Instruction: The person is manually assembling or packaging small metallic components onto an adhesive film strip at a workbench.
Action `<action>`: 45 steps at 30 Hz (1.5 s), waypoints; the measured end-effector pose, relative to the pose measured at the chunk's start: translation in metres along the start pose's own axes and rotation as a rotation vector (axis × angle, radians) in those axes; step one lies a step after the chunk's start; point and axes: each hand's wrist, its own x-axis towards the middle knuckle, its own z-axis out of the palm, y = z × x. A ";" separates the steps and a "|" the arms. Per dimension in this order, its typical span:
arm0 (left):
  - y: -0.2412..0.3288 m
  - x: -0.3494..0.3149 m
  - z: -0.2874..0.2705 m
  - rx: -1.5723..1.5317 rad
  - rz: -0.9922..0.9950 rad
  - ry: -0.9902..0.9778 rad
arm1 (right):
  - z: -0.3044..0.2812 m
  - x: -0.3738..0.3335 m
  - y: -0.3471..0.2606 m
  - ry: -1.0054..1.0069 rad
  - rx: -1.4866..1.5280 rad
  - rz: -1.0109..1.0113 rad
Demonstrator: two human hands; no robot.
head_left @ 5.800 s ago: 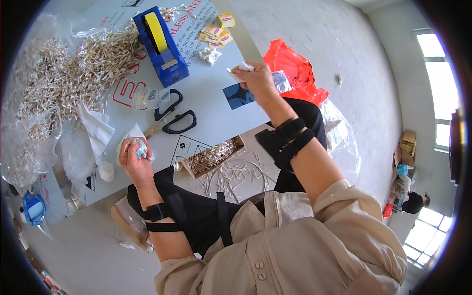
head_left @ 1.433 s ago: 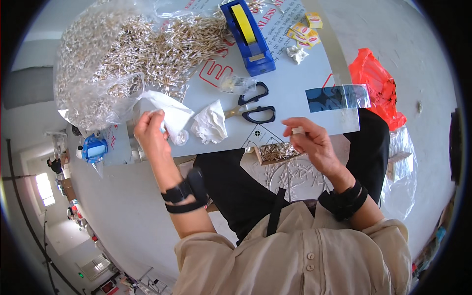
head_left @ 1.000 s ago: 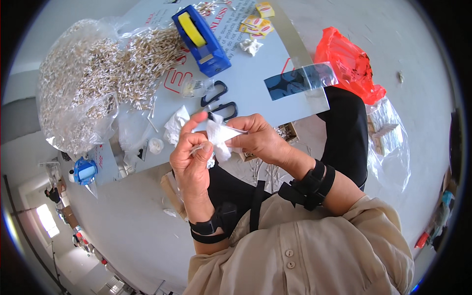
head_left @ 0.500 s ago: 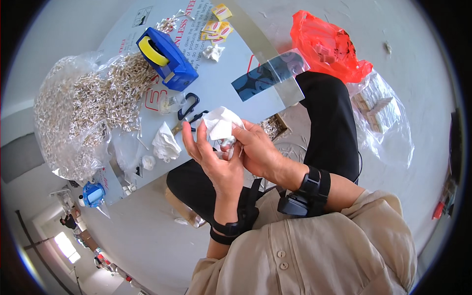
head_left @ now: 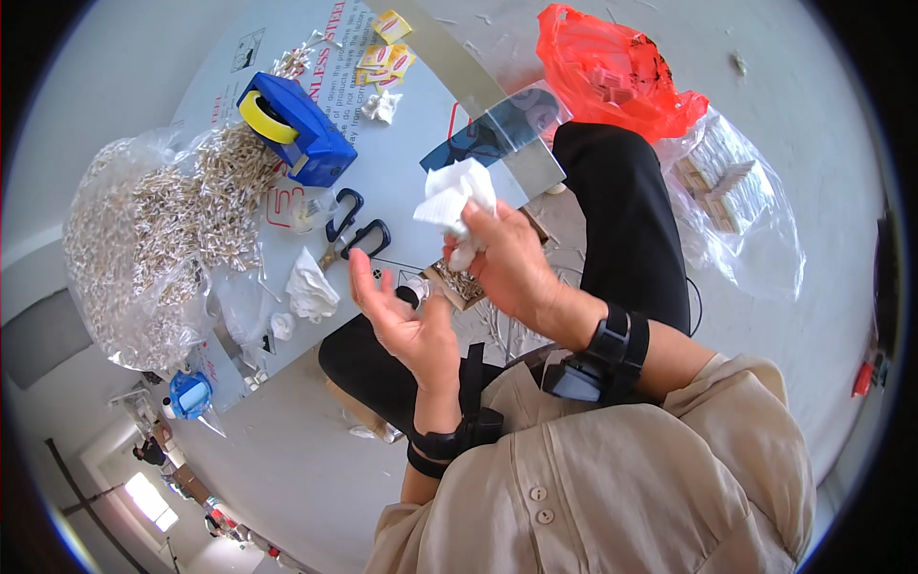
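My right hand [head_left: 516,263] pinches a crumpled white tissue [head_left: 455,196] between thumb and fingers, raised over the table's near edge. Part of the tissue hangs below the fingers. To its left is my left hand [head_left: 411,335], palm up, with the index finger stretched out. Between its thumb and other fingers sits a small roundish whitish-and-dark thing [head_left: 417,289], too blurred to name. Scissors with dark blue handles [head_left: 367,239] lie just beyond the left fingertips. Another crumpled tissue [head_left: 311,287] rests on the table left of that hand.
A blue tape dispenser [head_left: 320,143] with yellow tape stands beside a large clear bag of cotton swabs [head_left: 182,210]. Yellow-and-white packets [head_left: 385,62] lie farther back. An open box of swabs [head_left: 464,285] is below the table edge. Red [head_left: 612,81] and clear [head_left: 755,244] plastic bags are at right.
My hands have drawn apart. The right has lifted the tissue off the small thing and moved slightly away and right; the left has lowered slightly and opened its fingers wider.
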 end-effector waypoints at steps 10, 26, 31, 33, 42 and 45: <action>0.023 0.019 0.004 0.184 0.193 -0.443 | 0.007 -0.004 0.016 -0.160 -0.217 0.020; 0.036 0.010 0.019 -0.785 -0.595 -0.036 | -0.004 -0.014 0.006 -0.497 -0.682 -0.501; 0.028 0.018 0.011 -0.901 -0.593 -0.075 | 0.006 -0.012 0.003 -0.499 -0.948 -0.733; 0.032 0.019 0.010 -1.184 -0.647 -0.099 | 0.013 -0.011 -0.008 -0.343 -0.368 -0.123; 0.031 0.038 0.004 -0.331 0.030 -0.034 | -0.013 0.000 -0.047 -0.491 -0.371 0.084; 0.026 0.048 -0.010 -0.033 0.055 -0.558 | -0.017 -0.003 -0.052 -0.563 -0.677 0.050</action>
